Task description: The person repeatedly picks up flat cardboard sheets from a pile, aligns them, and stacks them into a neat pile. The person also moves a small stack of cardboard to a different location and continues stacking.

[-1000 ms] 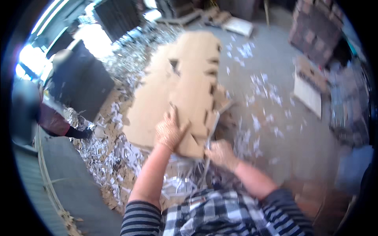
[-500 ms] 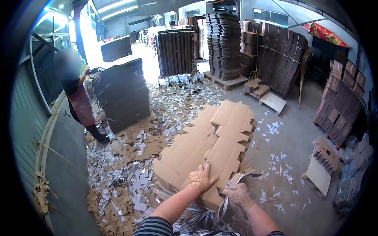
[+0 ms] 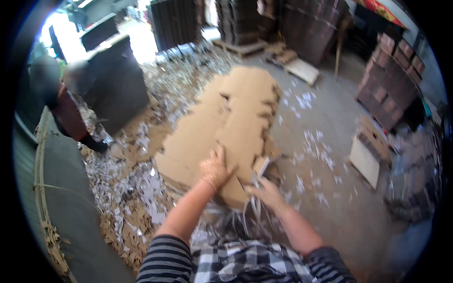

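A thick stack of die-cut brown cardboard sheets (image 3: 212, 118) with notched edges lies in front of me. My gloved left hand (image 3: 215, 170) rests spread on the top sheet near its close end. At the near right edge of the stack, my gloved right hand (image 3: 266, 192) has its fingers closed, but blur hides what they grip. A small cardboard flap with a pale edge (image 3: 261, 166) sticks up just beyond those fingers. Pale strips (image 3: 255, 212) hang below the right hand, beside the stack's near end.
Paper and cardboard scraps (image 3: 137, 188) litter the floor on the left. A person (image 3: 71, 111) stands by a dark sheet stack (image 3: 118, 85) at the far left. Bundled cardboard (image 3: 389, 85) stands right, with a small pallet (image 3: 365, 158) nearer. A grey-green panel (image 3: 66, 188) runs along the left.
The view has tilted down and shifted, so the stack and both hands appear higher and farther left. My left hand stays on the stack and my right at its near right edge.
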Tool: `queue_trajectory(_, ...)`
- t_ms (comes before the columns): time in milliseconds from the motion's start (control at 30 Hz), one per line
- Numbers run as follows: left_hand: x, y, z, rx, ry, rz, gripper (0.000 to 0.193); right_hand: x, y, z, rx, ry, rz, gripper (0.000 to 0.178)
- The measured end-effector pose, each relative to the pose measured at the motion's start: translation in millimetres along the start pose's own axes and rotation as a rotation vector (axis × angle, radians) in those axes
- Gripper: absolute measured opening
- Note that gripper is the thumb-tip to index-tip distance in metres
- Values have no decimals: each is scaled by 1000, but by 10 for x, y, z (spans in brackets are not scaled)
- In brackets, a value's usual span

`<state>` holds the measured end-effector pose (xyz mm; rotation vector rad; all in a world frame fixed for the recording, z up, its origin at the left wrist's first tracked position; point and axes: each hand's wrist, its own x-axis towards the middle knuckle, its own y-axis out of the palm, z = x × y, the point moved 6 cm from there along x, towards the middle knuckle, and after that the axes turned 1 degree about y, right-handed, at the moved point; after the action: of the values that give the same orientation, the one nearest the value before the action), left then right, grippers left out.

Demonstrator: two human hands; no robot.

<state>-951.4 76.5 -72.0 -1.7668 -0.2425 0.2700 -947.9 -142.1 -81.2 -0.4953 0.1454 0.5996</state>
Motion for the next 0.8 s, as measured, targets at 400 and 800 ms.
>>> queue_trajectory(400, -31, -33, -91, 7, 13, 61, 90, 55, -549, 252, 288, 0, -361, 26)
queue_trajectory(800, 45, -23, -185, 1, 45, 52, 91, -503, -1435, -1617, -46, 214, -356, 52)
